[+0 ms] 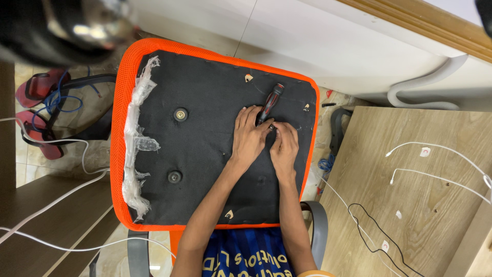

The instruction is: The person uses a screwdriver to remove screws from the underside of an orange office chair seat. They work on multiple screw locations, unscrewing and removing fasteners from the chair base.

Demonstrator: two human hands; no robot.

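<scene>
Blurred at the top edge, nearest the lens, a dark and chrome chair base (77,25) looms over the upturned seat (205,138), a black fabric underside rimmed in orange mesh with torn clear plastic (136,138) along its left side. Both forearms reach up across it: the left hand (249,137) wraps the lower end of a red-and-black screwdriver (270,102) standing tilted near the seat's right edge. The right hand (283,146) pinches at its tip, which is hidden under the fingers.
</scene>
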